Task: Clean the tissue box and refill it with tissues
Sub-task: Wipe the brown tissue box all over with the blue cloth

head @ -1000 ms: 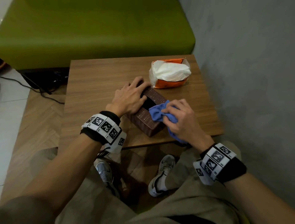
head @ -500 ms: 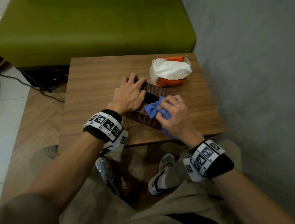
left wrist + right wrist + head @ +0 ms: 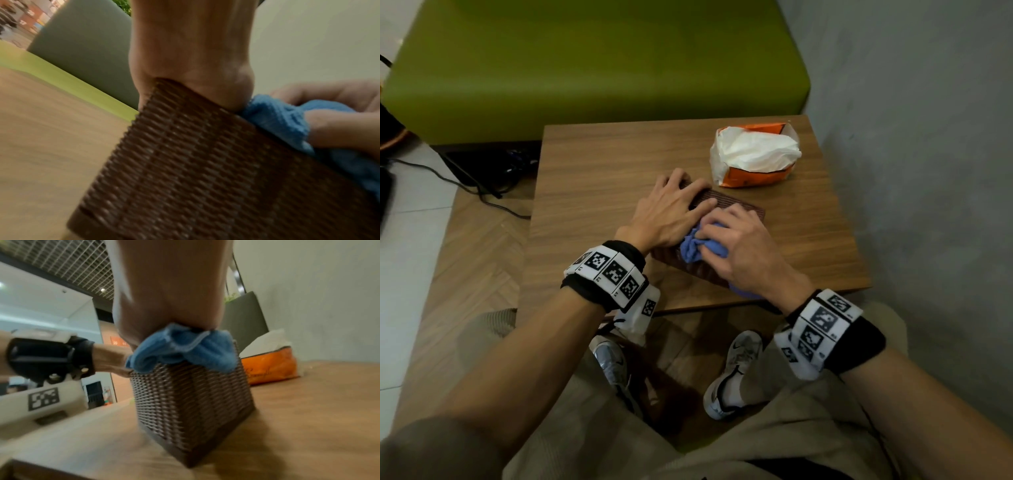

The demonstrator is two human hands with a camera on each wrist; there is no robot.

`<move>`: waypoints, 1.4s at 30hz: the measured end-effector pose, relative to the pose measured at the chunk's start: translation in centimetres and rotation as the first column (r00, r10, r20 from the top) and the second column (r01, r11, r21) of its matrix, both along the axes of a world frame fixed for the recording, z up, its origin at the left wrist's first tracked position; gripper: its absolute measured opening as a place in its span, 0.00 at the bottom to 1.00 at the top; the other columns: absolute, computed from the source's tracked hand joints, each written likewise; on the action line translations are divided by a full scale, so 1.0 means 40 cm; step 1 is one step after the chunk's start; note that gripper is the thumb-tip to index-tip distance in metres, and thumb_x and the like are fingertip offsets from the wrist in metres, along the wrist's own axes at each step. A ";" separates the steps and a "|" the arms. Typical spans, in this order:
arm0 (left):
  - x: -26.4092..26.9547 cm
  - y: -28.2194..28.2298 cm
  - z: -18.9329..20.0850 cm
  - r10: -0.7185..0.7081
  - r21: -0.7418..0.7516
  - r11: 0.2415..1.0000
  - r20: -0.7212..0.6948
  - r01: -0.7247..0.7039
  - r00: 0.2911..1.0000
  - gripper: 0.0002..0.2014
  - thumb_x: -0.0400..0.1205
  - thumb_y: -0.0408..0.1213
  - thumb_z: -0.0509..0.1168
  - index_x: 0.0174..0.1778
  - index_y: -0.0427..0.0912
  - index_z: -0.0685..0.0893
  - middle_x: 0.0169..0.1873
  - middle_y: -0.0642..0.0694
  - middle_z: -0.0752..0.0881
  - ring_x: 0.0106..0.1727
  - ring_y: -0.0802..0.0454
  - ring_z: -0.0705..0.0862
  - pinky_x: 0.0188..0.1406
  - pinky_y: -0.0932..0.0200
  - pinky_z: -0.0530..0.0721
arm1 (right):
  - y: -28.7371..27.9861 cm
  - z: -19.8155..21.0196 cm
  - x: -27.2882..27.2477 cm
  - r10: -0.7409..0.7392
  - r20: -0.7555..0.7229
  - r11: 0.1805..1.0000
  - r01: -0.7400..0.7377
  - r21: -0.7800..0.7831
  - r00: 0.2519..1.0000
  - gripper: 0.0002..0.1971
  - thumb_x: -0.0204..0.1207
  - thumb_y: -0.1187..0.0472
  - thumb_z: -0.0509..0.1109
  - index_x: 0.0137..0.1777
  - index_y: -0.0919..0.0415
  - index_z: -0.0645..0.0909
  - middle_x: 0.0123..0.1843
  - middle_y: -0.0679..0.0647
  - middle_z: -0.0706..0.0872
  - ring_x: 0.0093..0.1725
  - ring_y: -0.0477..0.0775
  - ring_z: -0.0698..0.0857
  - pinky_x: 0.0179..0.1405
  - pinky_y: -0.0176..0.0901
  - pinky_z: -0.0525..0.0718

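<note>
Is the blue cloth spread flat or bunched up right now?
Bunched: the blue cloth sits crumpled under the right hand on the tissue box.

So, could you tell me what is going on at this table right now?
A person is cleaning a brown woven tissue box on the wooden table. The left hand lies across the box and steadies it, while the right hand grips a bunched blue cloth and presses it onto the box's top. An opened orange pack of tissues sits apart behind the box, so refilling has not begun.
</note>
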State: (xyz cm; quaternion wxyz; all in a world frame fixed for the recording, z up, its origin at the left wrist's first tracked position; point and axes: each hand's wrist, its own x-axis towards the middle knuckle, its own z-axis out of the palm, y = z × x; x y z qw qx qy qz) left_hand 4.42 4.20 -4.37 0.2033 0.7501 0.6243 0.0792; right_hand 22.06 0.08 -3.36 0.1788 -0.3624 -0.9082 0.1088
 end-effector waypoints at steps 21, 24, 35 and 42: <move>-0.006 -0.031 0.000 0.065 0.017 0.998 0.015 -0.065 0.998 0.21 0.86 0.61 0.48 0.72 0.59 0.67 0.66 0.45 0.68 0.68 0.41 0.69 0.45 0.41 0.78 | 0.099 -0.019 0.029 -0.340 -0.117 0.940 0.336 -0.050 0.933 0.07 0.76 0.61 0.70 0.53 0.59 0.84 0.55 0.53 0.82 0.53 0.52 0.75 0.53 0.53 0.80; -0.006 -0.032 -0.001 0.069 0.032 0.997 0.016 -0.069 0.998 0.19 0.86 0.60 0.47 0.71 0.59 0.67 0.66 0.46 0.68 0.67 0.42 0.70 0.42 0.44 0.74 | 0.117 -0.015 0.001 -0.302 -0.071 0.952 0.296 -0.075 0.951 0.09 0.77 0.61 0.70 0.56 0.56 0.85 0.56 0.50 0.84 0.54 0.53 0.78 0.54 0.57 0.80; -0.001 -0.035 0.008 0.078 0.004 0.997 0.028 -0.078 0.997 0.17 0.89 0.52 0.45 0.71 0.57 0.68 0.68 0.46 0.68 0.67 0.40 0.70 0.47 0.38 0.80 | 0.102 -0.005 -0.005 -0.133 -0.007 0.990 0.132 -0.046 0.991 0.10 0.77 0.59 0.70 0.56 0.55 0.86 0.60 0.48 0.84 0.58 0.54 0.77 0.54 0.57 0.78; 0.006 -0.036 0.007 0.103 0.018 0.994 0.043 -0.104 0.994 0.17 0.88 0.53 0.44 0.70 0.58 0.69 0.67 0.48 0.69 0.66 0.43 0.70 0.43 0.45 0.75 | 0.085 -0.009 0.093 -0.188 -0.050 0.982 0.187 -0.033 0.981 0.07 0.75 0.60 0.71 0.51 0.56 0.86 0.57 0.49 0.84 0.55 0.53 0.76 0.53 0.61 0.80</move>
